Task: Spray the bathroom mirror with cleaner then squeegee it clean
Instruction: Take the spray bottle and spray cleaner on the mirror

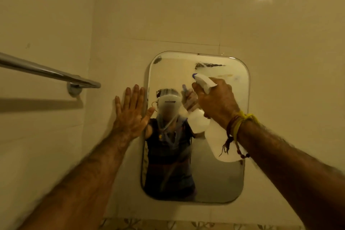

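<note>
Your right hand clamps the white spray bottle at centre right of the frame, nozzle toward the mirror at centre. Your left hand presses flat, fingers spread, against the mirror's left edge.

No legible text, labels or numbers anywhere.
</note>
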Available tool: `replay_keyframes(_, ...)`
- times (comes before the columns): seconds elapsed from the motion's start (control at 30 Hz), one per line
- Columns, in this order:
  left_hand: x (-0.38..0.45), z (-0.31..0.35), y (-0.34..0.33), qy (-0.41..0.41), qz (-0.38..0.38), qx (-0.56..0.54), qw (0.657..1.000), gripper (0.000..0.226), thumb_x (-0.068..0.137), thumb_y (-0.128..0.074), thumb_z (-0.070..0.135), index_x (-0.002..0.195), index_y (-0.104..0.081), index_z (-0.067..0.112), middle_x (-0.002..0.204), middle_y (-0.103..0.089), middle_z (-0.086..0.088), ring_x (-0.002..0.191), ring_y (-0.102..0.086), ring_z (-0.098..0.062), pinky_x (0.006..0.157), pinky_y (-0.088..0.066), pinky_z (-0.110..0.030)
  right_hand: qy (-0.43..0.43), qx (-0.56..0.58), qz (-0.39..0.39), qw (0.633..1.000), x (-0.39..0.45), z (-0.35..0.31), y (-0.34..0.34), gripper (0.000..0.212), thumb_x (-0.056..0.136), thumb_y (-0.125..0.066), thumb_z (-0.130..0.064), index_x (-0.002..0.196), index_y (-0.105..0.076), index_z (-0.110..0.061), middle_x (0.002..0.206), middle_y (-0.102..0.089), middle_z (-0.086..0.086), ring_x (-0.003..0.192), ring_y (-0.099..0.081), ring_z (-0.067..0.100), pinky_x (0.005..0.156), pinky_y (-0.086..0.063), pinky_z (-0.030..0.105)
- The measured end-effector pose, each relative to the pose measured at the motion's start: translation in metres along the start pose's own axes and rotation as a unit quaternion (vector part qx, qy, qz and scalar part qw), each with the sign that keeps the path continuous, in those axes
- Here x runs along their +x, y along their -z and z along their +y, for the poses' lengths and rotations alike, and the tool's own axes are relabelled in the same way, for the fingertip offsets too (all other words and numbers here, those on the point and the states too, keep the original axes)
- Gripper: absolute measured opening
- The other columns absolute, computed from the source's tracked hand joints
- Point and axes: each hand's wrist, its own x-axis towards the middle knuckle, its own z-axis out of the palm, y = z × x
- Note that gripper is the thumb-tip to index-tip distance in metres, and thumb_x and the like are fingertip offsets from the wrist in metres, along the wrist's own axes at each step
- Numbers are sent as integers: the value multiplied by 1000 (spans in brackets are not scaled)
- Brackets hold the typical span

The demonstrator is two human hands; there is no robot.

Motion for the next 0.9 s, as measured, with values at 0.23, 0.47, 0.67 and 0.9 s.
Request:
replay_keyframes(0.23,-5,-10,-19,-47,90,-15,995,77,101,-19,62,163,3,23,171,14,-2,157,15,-25,124,9,-61,-21,-15,-53,998,-14,-4,-54,30,92,-60,-43,113,-64,-21,91,-68,1,78,-69,25,66,-63,43)
replay_keyframes(0.47,-8,-17,-35,-79,162,0,984,76,101,-26,63,163,-18,20,171,-12,-8,158,-6,-30,124,-5,-64,-23,-18,-44,999,-51,45,-71,9,92,-60,-45,99,-57,-40,79,-65,-11,65,-67,12,49,-61,30)
replay_keyframes(0.67,-8,-13,-35,-64,151,14,986,80,100,-23,68,163,-13,20,171,-9,-8,158,-4,-32,124,-2,-63,-55,-21,-27,998,-72,68,-62,9,94,-59,-41,100,-53,-41,78,-64,-10,67,-67,13,52,-61,32)
replay_keyframes(0.9,-12,-3,-29,-15,107,4,994,81,99,-23,70,163,-2,25,172,-1,-3,158,2,-32,122,2,-67,-117,-1,97,988,-30,88,5,26,90,-62,-43,106,-66,-23,76,-62,-10,71,-68,18,61,-62,42)
